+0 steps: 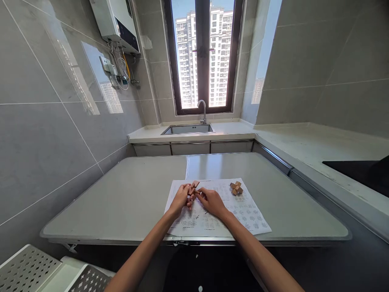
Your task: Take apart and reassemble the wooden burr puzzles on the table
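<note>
Nearest, dark clothes over a lap, and bare arms stretching out to the bench. In the left hand, brown wood pieces, held over a big white paper, with fingers curled tight around them. On the right side of the wood, the right hand, with thumb and finger pinching an end. Too small to tell how the pieces join. Seems to be in the middle of working the wood by hand, but hard to say if fitting or pulling apart. Probably calls for a firm left hold and a soft, careful push or turn from the right fingers.

On the paper, off to the right, a wood cross, untouched. Also there, lots of little grey drawings, too small to make out. Under it all, a smooth, pale, shiny bench top with a line down the middle. Past the far edge, a white counter with a sink and a curved tap. Behind, a dark-framed window, with tall buildings outside. On the left wall, a white box with pipes below.
</note>
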`<state>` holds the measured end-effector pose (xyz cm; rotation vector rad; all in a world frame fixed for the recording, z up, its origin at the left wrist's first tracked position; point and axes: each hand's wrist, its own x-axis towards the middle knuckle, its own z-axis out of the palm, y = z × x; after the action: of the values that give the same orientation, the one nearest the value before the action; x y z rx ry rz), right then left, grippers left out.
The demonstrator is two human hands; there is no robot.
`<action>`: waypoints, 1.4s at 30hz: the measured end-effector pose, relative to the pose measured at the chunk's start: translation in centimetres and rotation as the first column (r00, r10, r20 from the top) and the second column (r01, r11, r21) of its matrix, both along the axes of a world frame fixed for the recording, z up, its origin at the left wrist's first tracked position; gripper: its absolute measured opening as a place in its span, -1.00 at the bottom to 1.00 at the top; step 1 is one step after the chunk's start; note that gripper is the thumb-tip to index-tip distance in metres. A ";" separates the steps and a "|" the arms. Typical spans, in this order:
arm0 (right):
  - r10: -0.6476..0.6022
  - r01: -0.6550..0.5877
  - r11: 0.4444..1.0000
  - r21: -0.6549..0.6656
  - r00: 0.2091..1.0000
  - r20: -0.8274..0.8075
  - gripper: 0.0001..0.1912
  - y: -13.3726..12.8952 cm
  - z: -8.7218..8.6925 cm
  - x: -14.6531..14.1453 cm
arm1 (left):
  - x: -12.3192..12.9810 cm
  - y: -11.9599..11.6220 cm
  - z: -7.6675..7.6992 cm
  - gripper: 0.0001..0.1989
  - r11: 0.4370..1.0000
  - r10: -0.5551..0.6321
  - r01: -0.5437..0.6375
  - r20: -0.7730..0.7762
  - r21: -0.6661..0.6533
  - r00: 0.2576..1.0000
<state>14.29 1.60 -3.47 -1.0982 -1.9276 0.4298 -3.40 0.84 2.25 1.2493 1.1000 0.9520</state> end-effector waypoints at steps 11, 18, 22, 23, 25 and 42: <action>-0.014 0.014 1.000 0.010 1.000 0.005 -0.78 0.2 -0.2 -0.1 | 0.1 -0.4 -2.7 -0.31 0.987 0.133 -0.133 0.012 0.086 0.991; -0.017 0.017 1.000 0.012 1.000 0.009 -0.77 0.2 -0.3 -0.1 | 0.3 -0.3 -2.8 -0.31 0.986 0.159 -0.161 0.046 0.033 0.986; -0.016 0.016 1.000 0.015 1.000 0.008 -0.77 0.0 -0.3 0.0 | 0.2 -0.3 -2.6 -0.32 0.986 0.165 -0.167 0.078 0.014 0.983; -0.016 0.016 1.000 0.018 1.000 0.006 -0.77 -0.1 -0.3 0.0 | 0.3 -0.4 -2.6 -0.32 0.986 0.167 -0.169 0.087 0.011 0.982; -0.019 0.019 1.000 0.022 1.000 0.000 -0.76 -0.3 -0.2 0.0 | 0.4 -0.6 -2.6 -0.33 0.985 0.169 -0.170 0.107 0.009 0.980; -0.029 0.026 0.999 -0.027 0.992 -0.124 -0.82 -0.3 -0.3 0.0 | 2.1 -2.4 -2.0 -0.23 0.936 0.136 -0.116 -0.036 0.333 0.990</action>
<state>14.25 1.29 -3.79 -1.0875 -1.8008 0.4967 -1.35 -1.60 0.22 1.4986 1.1064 1.2425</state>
